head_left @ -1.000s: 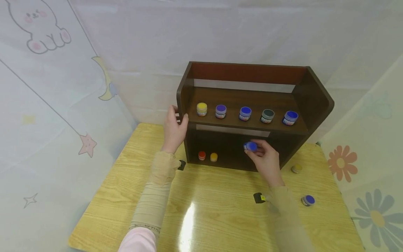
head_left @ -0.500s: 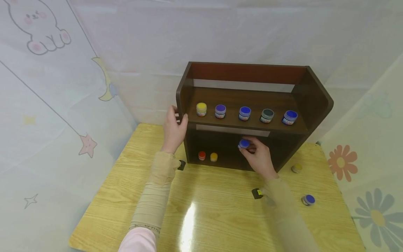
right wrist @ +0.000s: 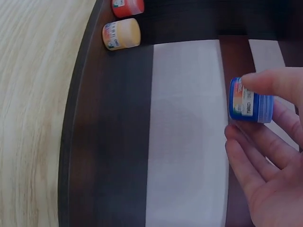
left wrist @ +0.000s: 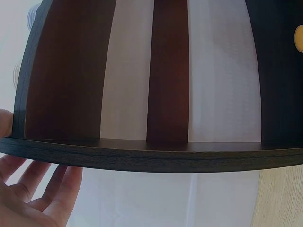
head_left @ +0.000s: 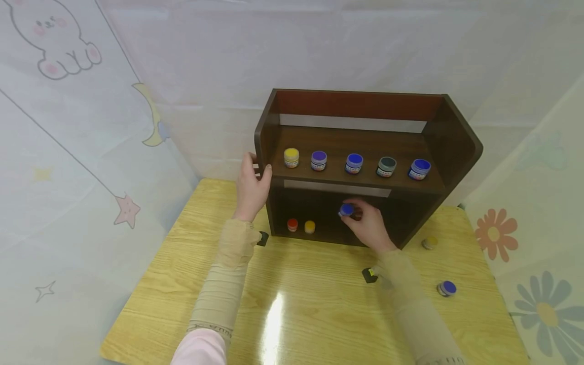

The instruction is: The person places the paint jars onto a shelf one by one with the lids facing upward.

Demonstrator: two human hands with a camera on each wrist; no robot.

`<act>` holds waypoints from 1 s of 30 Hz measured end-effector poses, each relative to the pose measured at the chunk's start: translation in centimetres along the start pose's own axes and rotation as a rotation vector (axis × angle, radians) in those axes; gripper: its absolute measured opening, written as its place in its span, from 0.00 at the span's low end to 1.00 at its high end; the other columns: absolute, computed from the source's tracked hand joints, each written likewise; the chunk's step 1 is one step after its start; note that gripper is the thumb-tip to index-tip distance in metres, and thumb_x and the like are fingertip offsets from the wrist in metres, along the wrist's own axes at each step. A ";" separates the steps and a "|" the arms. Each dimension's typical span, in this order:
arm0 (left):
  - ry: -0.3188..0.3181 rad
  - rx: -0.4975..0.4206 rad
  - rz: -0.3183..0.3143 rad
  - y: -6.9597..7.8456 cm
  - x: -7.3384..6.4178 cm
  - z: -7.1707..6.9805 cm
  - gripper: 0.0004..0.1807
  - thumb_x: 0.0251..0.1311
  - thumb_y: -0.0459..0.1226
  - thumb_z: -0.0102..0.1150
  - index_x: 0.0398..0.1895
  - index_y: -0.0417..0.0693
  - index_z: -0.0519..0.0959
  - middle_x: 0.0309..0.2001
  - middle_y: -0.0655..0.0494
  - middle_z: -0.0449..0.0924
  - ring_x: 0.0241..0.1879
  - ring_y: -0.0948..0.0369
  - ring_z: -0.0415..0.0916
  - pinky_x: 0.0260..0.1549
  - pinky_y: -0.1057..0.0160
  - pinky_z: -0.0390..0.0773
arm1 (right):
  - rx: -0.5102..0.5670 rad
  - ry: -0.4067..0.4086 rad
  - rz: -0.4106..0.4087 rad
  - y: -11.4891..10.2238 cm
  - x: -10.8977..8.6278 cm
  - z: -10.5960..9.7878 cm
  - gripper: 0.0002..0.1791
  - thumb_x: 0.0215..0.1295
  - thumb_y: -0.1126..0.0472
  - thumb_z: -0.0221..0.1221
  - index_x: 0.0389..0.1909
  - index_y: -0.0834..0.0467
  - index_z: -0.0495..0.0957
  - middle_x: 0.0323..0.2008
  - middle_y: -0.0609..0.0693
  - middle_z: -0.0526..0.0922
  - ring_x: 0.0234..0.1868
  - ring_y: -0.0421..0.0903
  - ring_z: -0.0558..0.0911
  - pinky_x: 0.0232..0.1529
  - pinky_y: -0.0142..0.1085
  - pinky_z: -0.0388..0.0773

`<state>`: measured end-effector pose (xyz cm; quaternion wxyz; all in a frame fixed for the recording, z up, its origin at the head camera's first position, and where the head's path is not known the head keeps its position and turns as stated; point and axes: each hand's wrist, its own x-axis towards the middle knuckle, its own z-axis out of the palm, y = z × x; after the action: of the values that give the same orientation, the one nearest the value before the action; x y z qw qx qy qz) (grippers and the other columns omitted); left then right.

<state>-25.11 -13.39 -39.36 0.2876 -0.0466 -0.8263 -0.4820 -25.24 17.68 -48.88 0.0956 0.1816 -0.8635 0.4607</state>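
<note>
My right hand (head_left: pixel 368 227) pinches a small blue paint jar (head_left: pixel 346 210) between thumb and fingers, in front of the lower compartment of a dark brown wooden shelf (head_left: pixel 360 133). In the right wrist view, the jar (right wrist: pixel 250 100) lies sideways to the camera, its label showing, clear of the shelf floor. My left hand (head_left: pixel 252 187) grips the shelf's left side panel, thumb on one side and fingers on the other. An orange-yellow jar (head_left: pixel 309 227) and a red jar (head_left: pixel 292 225) stand at the lower compartment's left end.
Along the upper board stand a yellow jar (head_left: pixel 291 157), a purple jar (head_left: pixel 319 160), a blue jar (head_left: pixel 354 163), a dark green-grey jar (head_left: pixel 386 167) and another blue jar (head_left: pixel 419 169). On the table (head_left: pixel 319 304), right of the shelf, are a yellow-lidded jar (head_left: pixel 430 243) and a blue-purple jar (head_left: pixel 446 288).
My right hand has carried the blue paint jar leftward across the front of the lower compartment. My left hand has stayed on the side panel.
</note>
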 end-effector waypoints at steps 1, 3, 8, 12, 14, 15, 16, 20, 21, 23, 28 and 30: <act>0.000 -0.001 0.000 0.0 0.0 0.0 0.13 0.71 0.36 0.56 0.52 0.41 0.68 0.48 0.45 0.75 0.43 0.49 0.80 0.43 0.53 0.81 | 0.003 -0.008 0.005 0.1 0.1 0.1 0.20 0.60 0.70 0.70 0.53 0.63 0.80 0.44 0.62 0.85 0.43 0.59 0.85 0.47 0.52 0.82; -0.001 -0.002 -0.001 0.0 0.0 0.0 0.12 0.71 0.36 0.56 0.52 0.41 0.68 0.48 0.45 0.75 0.43 0.49 0.80 0.43 0.53 0.81 | 0.000 -0.024 0.021 0.4 0.2 0.3 0.20 0.60 0.69 0.70 0.53 0.63 0.80 0.44 0.62 0.85 0.45 0.59 0.85 0.48 0.53 0.82; -0.002 -0.006 -0.005 0.0 0.0 0.0 0.12 0.71 0.36 0.56 0.52 0.41 0.68 0.48 0.45 0.75 0.43 0.50 0.80 0.42 0.53 0.81 | -0.002 -0.044 0.047 1.2 0.5 1.1 0.20 0.59 0.70 0.70 0.53 0.63 0.80 0.44 0.62 0.85 0.45 0.59 0.85 0.49 0.52 0.82; 0.000 -0.009 -0.006 0.0 0.0 0.1 0.13 0.71 0.36 0.55 0.52 0.41 0.68 0.48 0.45 0.75 0.43 0.50 0.79 0.42 0.54 0.81 | 0.001 -0.050 0.058 1.5 0.6 1.6 0.21 0.59 0.70 0.70 0.53 0.64 0.80 0.44 0.63 0.85 0.46 0.60 0.85 0.49 0.53 0.82; 0.000 -0.010 -0.005 0.0 0.0 0.1 0.13 0.71 0.36 0.55 0.52 0.40 0.68 0.48 0.45 0.75 0.43 0.50 0.79 0.42 0.55 0.81 | -0.002 -0.054 0.061 1.6 0.7 1.9 0.21 0.59 0.70 0.70 0.54 0.65 0.79 0.45 0.64 0.84 0.46 0.60 0.85 0.49 0.53 0.81; 0.000 -0.011 -0.004 0.0 0.0 0.1 0.13 0.71 0.36 0.55 0.52 0.40 0.68 0.48 0.45 0.75 0.43 0.50 0.79 0.42 0.55 0.81 | -0.006 -0.055 0.062 1.7 0.7 2.1 0.22 0.58 0.70 0.70 0.54 0.65 0.79 0.45 0.64 0.84 0.46 0.61 0.85 0.49 0.53 0.81; 0.000 -0.012 -0.003 -0.1 0.0 0.0 0.13 0.72 0.36 0.55 0.52 0.40 0.68 0.48 0.45 0.75 0.43 0.50 0.79 0.42 0.55 0.81 | -0.006 -0.056 0.067 1.7 0.8 2.2 0.22 0.58 0.70 0.70 0.54 0.66 0.79 0.45 0.64 0.84 0.46 0.61 0.85 0.49 0.53 0.81; 0.000 -0.012 0.002 -0.1 0.0 0.0 0.13 0.71 0.36 0.55 0.52 0.40 0.68 0.48 0.45 0.75 0.43 0.50 0.79 0.42 0.54 0.81 | -0.003 -0.050 0.076 2.0 1.0 2.9 0.23 0.57 0.69 0.71 0.54 0.67 0.77 0.43 0.64 0.84 0.43 0.61 0.85 0.47 0.53 0.82; 0.000 -0.011 0.001 -0.1 0.0 0.0 0.13 0.71 0.36 0.55 0.52 0.40 0.68 0.48 0.45 0.74 0.43 0.50 0.79 0.42 0.54 0.81 | -0.005 -0.052 0.082 2.1 1.0 3.1 0.23 0.57 0.68 0.72 0.53 0.67 0.77 0.43 0.64 0.84 0.43 0.60 0.86 0.47 0.52 0.82; 0.001 -0.009 0.001 -0.1 0.1 0.0 0.13 0.71 0.36 0.56 0.52 0.40 0.68 0.48 0.45 0.75 0.43 0.50 0.79 0.42 0.54 0.81 | -0.006 -0.061 0.091 2.3 1.1 3.5 0.23 0.57 0.68 0.72 0.52 0.66 0.77 0.43 0.63 0.85 0.43 0.59 0.86 0.46 0.51 0.82; -0.001 -0.005 -0.004 0.0 0.0 0.0 0.13 0.72 0.36 0.56 0.52 0.40 0.68 0.48 0.45 0.74 0.43 0.50 0.79 0.42 0.54 0.81 | -0.030 -0.096 0.103 2.7 1.0 4.3 0.21 0.58 0.67 0.71 0.52 0.64 0.78 0.43 0.60 0.85 0.42 0.56 0.85 0.45 0.51 0.82; -0.005 -0.003 -0.006 0.0 0.0 0.0 0.13 0.71 0.36 0.56 0.52 0.41 0.68 0.48 0.45 0.74 0.44 0.50 0.79 0.42 0.54 0.81 | -0.049 -0.105 0.107 2.8 0.9 4.5 0.21 0.58 0.66 0.70 0.53 0.64 0.78 0.42 0.59 0.85 0.41 0.55 0.85 0.44 0.51 0.81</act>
<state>-25.05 -13.38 -39.32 0.2839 -0.0456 -0.8266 -0.4839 -27.17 15.19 -53.23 0.0297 0.1566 -0.8870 0.4335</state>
